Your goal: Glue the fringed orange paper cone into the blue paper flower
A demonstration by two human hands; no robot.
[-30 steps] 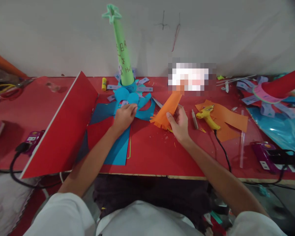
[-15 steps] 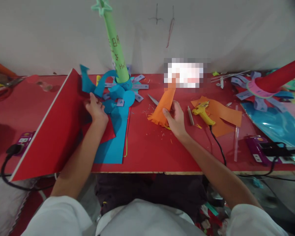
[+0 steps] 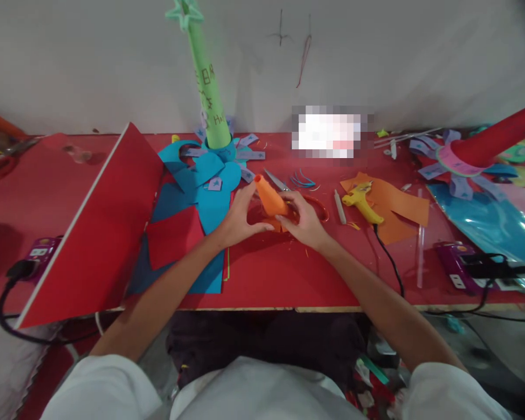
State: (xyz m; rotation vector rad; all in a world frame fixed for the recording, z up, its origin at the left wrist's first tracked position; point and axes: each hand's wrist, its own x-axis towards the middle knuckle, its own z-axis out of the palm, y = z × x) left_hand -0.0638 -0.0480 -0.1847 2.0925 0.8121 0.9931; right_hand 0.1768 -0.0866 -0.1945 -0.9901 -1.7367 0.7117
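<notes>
An orange paper cone with a fringed lower edge is between my two hands, its narrow open tip leaning up and to the left. My right hand grips its right side, with the thumb and fingers closed on the paper. Curved around the left side is my left hand, its thumb at the cone's lower edge. Behind the cone, scissors with orange handles lie on the table, partly hidden by the cone and my right hand. Thin blue paper strips lie just beyond.
A red board stands tilted at left beside blue sheets and a red paper piece. A green paper tower rises behind. A yellow glue gun rests on orange paper, its cord crossing the table's front edge.
My left hand has left the blue paper pieces by the red board and come right to the cone. The cone has tipped to lean left and sits lower. Blue pieces have dropped flat.
</notes>
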